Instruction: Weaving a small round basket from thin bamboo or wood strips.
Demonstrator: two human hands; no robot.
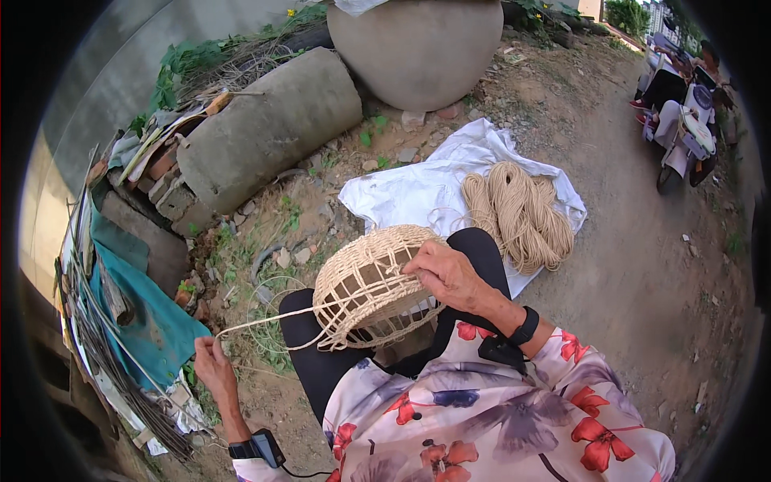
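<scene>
A half-open woven basket (pixel 377 281) of pale twisted cord rests on its side across my lap, its wall a grid of square gaps. My right hand (pixel 444 275) is closed on the upper right of its woven edge. Out to the left, my left hand (pixel 214 363) pinches a strand of cord (pixel 265 318), which runs taut to the basket's weave. Thinner loops of cord hang from the basket's left side by my knee. The fingertips of my right hand are partly hidden, so whether they also hold a strand I cannot make out.
Beyond my knees a white sack (pixel 401 193) lies on the dirt with thick hanks of tan cord (pixel 522 213) on it. A concrete cylinder (pixel 273 120) and a big round pot (pixel 415 52) stand behind. Teal cloth (pixel 144 313) and sticks lie left; a scooter (pixel 683 128) is far right.
</scene>
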